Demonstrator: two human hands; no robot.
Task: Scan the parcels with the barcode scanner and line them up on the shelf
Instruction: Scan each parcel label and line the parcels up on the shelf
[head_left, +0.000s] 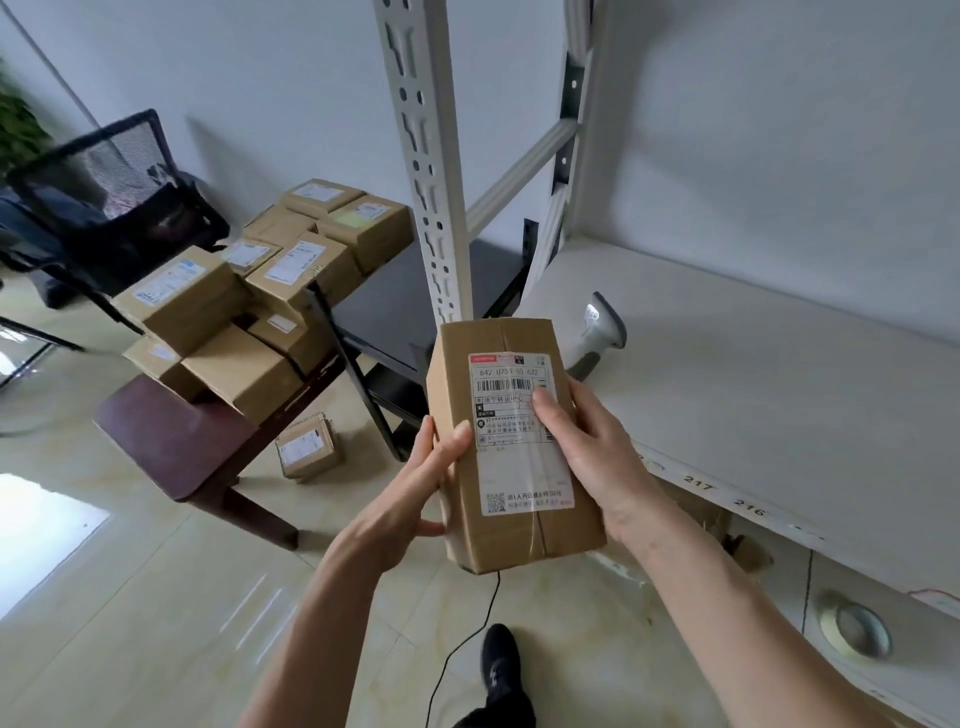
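I hold a brown cardboard parcel (506, 441) in front of me, its white shipping label with a barcode facing up. My left hand (415, 488) grips its left side, thumb on the top face. My right hand (587, 447) grips its right side, thumb lying on the label. A white and grey barcode scanner (597, 332) lies on the white shelf board (753, 395) just behind the parcel; no hand touches it. A pile of several more brown parcels (249, 296) sits on a dark wooden table (171, 447) to the left.
One small parcel (307, 448) lies on the tiled floor under the table. White shelf uprights (426, 171) rise behind the held parcel. A black mesh chair (104, 202) stands far left. A tape roll (852, 629) rests on the lower shelf. A black cable (462, 644) runs past my shoe.
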